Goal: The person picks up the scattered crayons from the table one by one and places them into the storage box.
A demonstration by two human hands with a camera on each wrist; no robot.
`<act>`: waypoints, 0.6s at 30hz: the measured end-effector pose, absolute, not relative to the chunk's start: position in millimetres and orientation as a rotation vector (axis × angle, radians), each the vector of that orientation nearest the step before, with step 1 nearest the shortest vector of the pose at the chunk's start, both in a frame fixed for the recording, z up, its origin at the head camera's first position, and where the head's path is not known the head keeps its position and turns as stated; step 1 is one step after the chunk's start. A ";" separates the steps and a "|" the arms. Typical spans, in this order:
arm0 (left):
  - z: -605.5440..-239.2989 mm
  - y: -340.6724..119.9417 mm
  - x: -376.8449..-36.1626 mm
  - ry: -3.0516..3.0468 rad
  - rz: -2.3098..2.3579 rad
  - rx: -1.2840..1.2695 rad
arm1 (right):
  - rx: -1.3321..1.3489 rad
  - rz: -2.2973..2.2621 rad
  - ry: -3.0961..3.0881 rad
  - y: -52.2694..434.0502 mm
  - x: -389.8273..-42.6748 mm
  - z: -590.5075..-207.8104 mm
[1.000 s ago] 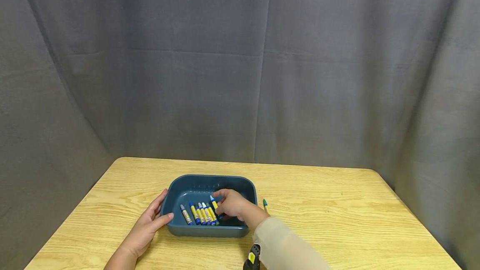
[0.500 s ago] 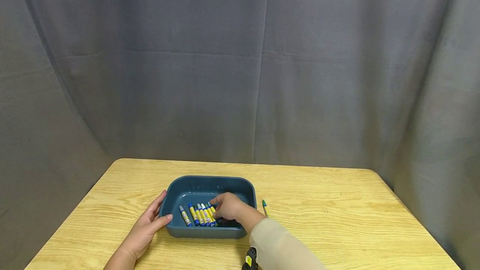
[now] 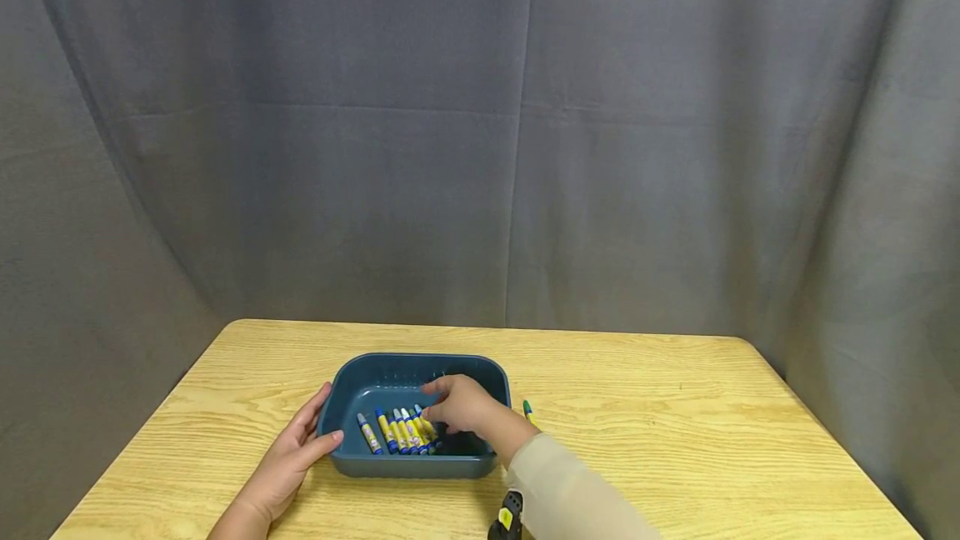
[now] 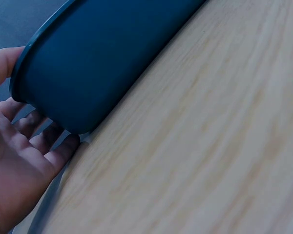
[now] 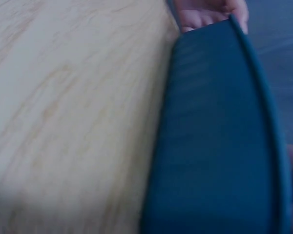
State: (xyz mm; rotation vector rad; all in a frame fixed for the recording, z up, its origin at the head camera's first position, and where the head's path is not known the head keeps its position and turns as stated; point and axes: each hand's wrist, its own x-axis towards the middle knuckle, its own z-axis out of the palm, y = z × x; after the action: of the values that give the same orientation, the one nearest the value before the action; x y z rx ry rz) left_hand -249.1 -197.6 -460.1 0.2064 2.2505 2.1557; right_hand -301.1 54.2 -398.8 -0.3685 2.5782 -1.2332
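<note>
A dark teal rectangular tub [image 3: 420, 466] stands on the table, several crayons [image 3: 390, 432] in yellow wrappers lying side by side on its floor. One grey-tipped crayon [image 3: 369, 433] lies a little apart at the left. My left hand [image 3: 288, 452] holds the tub's left end, thumb over the rim and fingers against the outer wall; the left wrist view shows this grip closely. Inside the tub, my right hand [image 3: 463, 407] hovers over the right end of the row, thumb and index finger spread apart. The crayon beneath it is blurred and partly covered.
A green-tipped crayon [image 3: 528, 412] lies on the wooden table [image 3: 660, 432] just right of the tub, partly behind the right forearm. Grey curtain [image 3: 480, 148] hangs behind and at both sides. A black device [image 3: 506, 515] sits at the right wrist.
My right hand lowered a light-tipped crayon onto the right end of the row, then its fingers spread and it lifted slightly. My left hand stays on the tub.
</note>
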 end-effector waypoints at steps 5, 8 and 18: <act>-460.3 -198.3 -249.2 2.258 2.159 0.218 | -0.410 -1.287 2.539 63.7 -300.6 -383.9; -459.8 -199.2 -249.2 2.263 2.156 0.211 | -0.426 -1.300 2.540 71.6 -300.2 -376.6; -460.9 -202.4 -249.4 2.260 2.145 0.208 | -0.388 -1.380 2.561 101.5 -303.3 -364.6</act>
State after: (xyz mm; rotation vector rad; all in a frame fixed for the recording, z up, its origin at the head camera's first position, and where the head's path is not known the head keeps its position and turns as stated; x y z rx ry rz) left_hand -249.4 -202.4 -460.9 0.2076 2.2603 2.1448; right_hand -303.3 101.5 -364.6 -0.3882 2.5606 -1.3797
